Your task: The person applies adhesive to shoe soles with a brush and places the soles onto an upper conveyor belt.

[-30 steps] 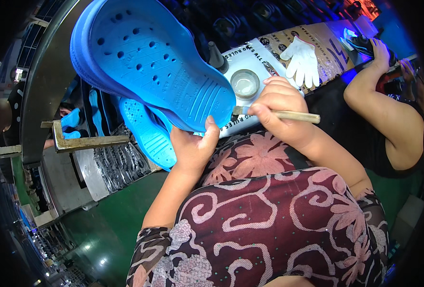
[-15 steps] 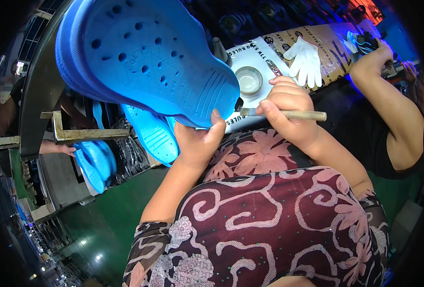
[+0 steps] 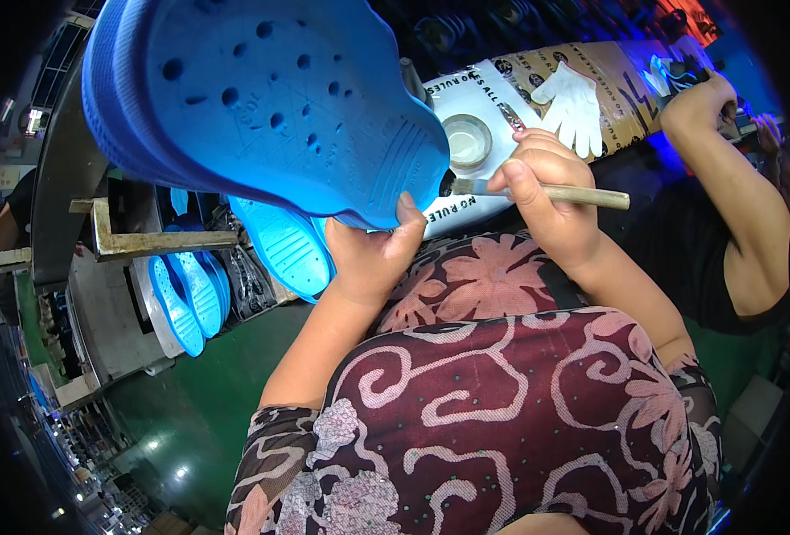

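Left hand (image 3: 373, 254) clamped under blue clog (image 3: 261, 102), tilting its edge toward brush (image 3: 538, 190) gripped in right hand (image 3: 547, 192).

— What's the floor (image 3: 208, 392) like?

— Dark green and glossy, with bright spots of overhead light reflected at the lower left.

— And the furniture?

— A long workbench (image 3: 609, 67) runs along the top right, covered in printed cardboard (its far end is washed in blue light). At the left stands a grey metal frame (image 3: 56, 205) with a rusty angle bracket (image 3: 159, 239) jutting out.

— Walls, windows?

— Too dark to tell.
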Tool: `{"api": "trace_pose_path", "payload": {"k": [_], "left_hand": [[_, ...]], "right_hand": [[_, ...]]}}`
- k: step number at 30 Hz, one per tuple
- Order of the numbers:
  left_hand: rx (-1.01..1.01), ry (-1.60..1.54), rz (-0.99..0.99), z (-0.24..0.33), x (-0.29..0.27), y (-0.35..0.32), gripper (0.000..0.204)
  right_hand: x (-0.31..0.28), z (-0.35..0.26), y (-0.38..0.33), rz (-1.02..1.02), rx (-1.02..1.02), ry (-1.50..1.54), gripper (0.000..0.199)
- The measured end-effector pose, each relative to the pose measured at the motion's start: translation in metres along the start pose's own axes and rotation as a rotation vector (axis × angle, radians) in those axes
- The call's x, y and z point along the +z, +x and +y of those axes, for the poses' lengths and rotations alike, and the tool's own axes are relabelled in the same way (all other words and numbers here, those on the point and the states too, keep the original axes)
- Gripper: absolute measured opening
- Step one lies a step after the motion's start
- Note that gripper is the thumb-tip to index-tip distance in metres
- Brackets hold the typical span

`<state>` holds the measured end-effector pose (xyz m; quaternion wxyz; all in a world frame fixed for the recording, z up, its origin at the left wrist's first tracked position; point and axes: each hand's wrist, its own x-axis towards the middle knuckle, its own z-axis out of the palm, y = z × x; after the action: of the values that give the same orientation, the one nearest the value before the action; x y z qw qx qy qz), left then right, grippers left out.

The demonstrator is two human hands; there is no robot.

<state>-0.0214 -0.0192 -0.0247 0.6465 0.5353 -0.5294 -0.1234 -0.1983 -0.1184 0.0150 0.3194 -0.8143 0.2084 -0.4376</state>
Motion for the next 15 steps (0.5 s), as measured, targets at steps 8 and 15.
{"api": "trace_pose_path", "payload": {"k": [8,15], "left_hand": [[-0.021,0.0,-0.026,-0.001,0.0,0.013,0.022],[-0.223,-0.146,0.009,0.051,-0.017,0.062,0.053]], "right_hand": [[-0.01,0.011,0.004,0.079,0.006,-0.084,0.026],[-0.047,0.031,-0.018,0.253,0.27,0.007,0.03]]}}
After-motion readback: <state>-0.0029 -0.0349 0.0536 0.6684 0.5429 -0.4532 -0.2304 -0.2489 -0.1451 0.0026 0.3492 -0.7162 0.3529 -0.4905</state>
